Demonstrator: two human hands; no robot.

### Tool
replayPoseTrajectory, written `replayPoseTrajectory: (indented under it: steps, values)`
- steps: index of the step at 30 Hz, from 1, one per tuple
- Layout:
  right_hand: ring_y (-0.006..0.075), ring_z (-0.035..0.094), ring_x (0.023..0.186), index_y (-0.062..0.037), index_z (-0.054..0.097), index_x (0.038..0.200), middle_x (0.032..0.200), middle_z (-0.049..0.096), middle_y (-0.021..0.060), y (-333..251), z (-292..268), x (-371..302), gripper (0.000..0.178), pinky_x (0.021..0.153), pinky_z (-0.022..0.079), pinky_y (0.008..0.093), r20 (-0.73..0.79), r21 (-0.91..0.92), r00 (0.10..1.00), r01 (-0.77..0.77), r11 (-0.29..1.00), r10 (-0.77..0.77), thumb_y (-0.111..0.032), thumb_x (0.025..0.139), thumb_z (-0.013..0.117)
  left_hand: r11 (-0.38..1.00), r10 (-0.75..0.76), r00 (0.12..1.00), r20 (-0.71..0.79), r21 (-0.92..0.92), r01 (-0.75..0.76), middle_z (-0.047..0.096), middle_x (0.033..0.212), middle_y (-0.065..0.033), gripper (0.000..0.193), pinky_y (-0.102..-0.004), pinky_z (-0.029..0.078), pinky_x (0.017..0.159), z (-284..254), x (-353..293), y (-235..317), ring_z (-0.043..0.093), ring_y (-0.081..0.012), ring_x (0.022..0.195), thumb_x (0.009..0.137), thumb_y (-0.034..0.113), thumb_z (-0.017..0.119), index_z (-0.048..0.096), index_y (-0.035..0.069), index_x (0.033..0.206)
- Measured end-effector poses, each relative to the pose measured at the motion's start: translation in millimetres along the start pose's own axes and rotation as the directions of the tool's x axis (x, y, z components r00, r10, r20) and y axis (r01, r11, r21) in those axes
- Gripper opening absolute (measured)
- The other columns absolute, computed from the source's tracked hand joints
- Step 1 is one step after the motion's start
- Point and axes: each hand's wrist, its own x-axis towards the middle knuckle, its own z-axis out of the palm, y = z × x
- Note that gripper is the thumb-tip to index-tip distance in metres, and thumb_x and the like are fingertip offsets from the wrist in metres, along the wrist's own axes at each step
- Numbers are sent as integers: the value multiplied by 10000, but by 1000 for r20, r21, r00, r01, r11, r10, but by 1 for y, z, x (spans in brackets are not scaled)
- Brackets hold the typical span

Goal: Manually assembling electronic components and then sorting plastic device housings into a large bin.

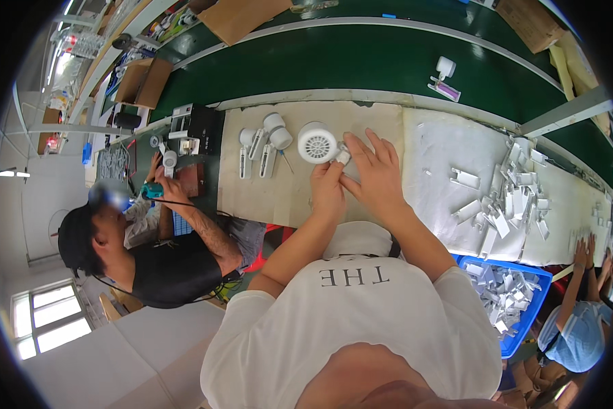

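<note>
A white round-headed device with a slotted grille lies on the pale work mat in front of me. A small white block sticks out at its right side, joined to it as far as I can see. My left hand is closed, thumb and finger pinching at the block's near edge. From the right, my right hand has thumb and index finger around the same block, its other fingers loosely bent. To the left stand several similar white devices with flat slotted arms, and a thin screwdriver lies beside them.
Loose white plastic parts are heaped on the mat at right; a blue crate of more stands below. A green surface runs behind, bearing another white device. At left a co-worker holds a teal power tool.
</note>
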Motion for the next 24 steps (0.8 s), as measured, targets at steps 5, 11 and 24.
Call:
replayPoseTrajectory:
  steps: [5, 11, 24]
  values:
    - [151, 520, 757, -20, 506, 1052, 880, 550, 83, 28, 3, -20, 378, 654, 399, 259, 427, 591, 806, -592, 547, 410, -244, 766, 607, 982, 116, 975, 192, -170, -84, 540, 1035, -166, 312, -376, 411, 896, 9, 13, 28, 528, -286, 997, 788, 76, 494, 449, -10, 1085]
    - [94, 392, 577, -14, 487, 805, 635, 432, 32, 15, 1, 2, 255, 516, 350, 233, 375, 756, 799, -557, 343, 470, -256, 804, 568, 966, 146, 976, 162, -238, -105, 545, 1014, -155, 311, -378, 432, 864, 45, 23, 43, 543, -278, 972, 793, 99, 523, 453, -12, 1075]
    - [314, 468, 1005, -37, 519, 1050, 1048, 526, 153, 227, 115, -5, 365, 878, 367, 373, 97, 206, 887, -462, 863, 452, -263, 772, 590, 173, -64, 973, 223, 962, -209, 599, 756, -132, 284, -359, 469, 624, -98, 121, -41, 591, -271, 672, 719, 129, 569, 515, 23, 977]
